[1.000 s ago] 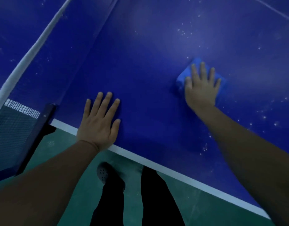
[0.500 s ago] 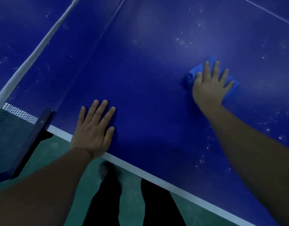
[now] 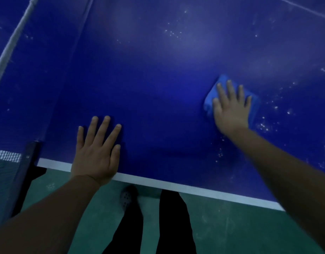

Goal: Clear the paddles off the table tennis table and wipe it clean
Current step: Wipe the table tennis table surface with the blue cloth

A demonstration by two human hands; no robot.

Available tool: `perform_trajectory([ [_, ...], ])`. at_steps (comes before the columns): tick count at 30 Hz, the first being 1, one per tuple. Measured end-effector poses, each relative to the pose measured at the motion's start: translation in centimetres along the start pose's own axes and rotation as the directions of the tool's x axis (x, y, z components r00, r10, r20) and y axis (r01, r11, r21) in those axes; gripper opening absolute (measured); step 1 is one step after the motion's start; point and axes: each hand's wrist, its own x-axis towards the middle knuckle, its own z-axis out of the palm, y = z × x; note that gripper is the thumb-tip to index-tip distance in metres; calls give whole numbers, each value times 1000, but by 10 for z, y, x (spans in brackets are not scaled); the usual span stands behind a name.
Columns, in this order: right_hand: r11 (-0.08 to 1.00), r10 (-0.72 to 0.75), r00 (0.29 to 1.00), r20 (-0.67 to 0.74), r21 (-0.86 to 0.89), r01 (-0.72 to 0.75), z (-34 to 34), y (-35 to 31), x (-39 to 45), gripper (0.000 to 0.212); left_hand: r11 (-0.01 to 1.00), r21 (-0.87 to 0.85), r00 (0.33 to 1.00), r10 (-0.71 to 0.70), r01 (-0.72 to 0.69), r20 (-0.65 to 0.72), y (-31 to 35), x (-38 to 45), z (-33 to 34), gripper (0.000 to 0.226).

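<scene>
Both forearms bare to the frame edge, no sleeves in view; left hand [image 3: 95, 154] bare, no glove, no ring or watch visible; right hand [image 3: 230, 109] likewise bare, wrist unadorned; fingernails short on both; legs in black trousers [image 3: 174, 222], plain, no visible seams or markings, cut off by the bottom edge; one shoe [image 3: 127, 197] showing beside the left trouser leg, dark clog type with small round perforations across the toe, blurred; other foot hidden; rest of the body out of view.
</scene>
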Motion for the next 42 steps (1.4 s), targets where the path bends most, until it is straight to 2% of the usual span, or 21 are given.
perform_trajectory([
  [3,958,-285,958,-16,-46,284,24,-20,-93,56,1000,-7,1000,14,-14,2,0,0,1,58],
  [5,919,-388,920,53,-57,391,24,-10,-104,55,1000,-11,1000,18,-18,7,0,0,1,58],
  [7,958,-282,959,32,-54,283,15,4,-68,59,1000,-14,1000,17,-17,6,0,1,0,58],
  [10,999,32,999,9,10,-32,0,20,-5,60,1000,-9,1000,21,-20,14,1,2,0,58],
  [13,993,95,996,3,65,-95,1,12,-2,56,1000,3,1000,16,-16,22,0,2,0,58],
  [16,996,-86,996,-23,-24,85,20,-9,-85,57,1000,-2,1000,20,-20,19,1,1,-1,58],
  [19,938,-340,937,81,-38,344,36,-5,-195,56,1000,-15,1000,12,-11,28,2,2,-2,59],
  [21,907,-406,901,156,-51,418,32,14,-196,55,1000,-14,1000,6,-6,30,2,1,-2,59],
  [23,958,-271,957,105,-66,279,25,25,-153,57,1000,-15,1000,4,-3,24,3,1,-3,60],
  [25,999,44,998,42,22,-45,15,23,-102,56,1000,-16,1000,4,-3,25,4,2,-3,60],
  [27,929,340,940,30,140,-341,10,3,-66,56,1000,-13,1000,4,-4,19,3,1,-4,60],
  [28,896,414,910,18,165,-411,10,-17,-62,56,1000,-14,1000,7,-7,15,3,1,-3,60],
  [29,907,397,918,-16,157,-390,14,-39,-66,55,1000,-18,1000,9,-9,11,4,0,-4,60],
  [30,956,273,960,-66,133,-263,20,-62,-78,55,1000,-23,1000,6,-6,6,4,0,-3,60],
  [31,994,72,994,-82,84,-65,25,-80,-93,55,1000,-26,1000,2,-1,4,5,1,-4,60],
  [32,991,-129,990,-58,34,131,30,-91,-107,56,1000,-25,1000,-2,2,6,5,1,-3,60],
  [34,960,-280,960,7,7,279,28,-83,-106,56,1000,-25,1000,-4,4,5,6,1,-4,60],
  [36,981,-190,982,-20,26,190,18,-59,-67,56,1000,-24,1000,-1,1,-2,5,2,-3,60],
  [39,996,79,996,28,43,-80,5,-17,-12,56,1000,-20,1000,-4,4,5,4,2,-2,60],
  [41,940,312,949,39,129,-315,2,18,-13,56,1000,-10,1000,-5,5,16,4,2,-1,61],
  [42,882,438,898,47,171,-439,4,34,-30,56,1000,-5,1000,-2,2,23,3,2,-1,61],
])
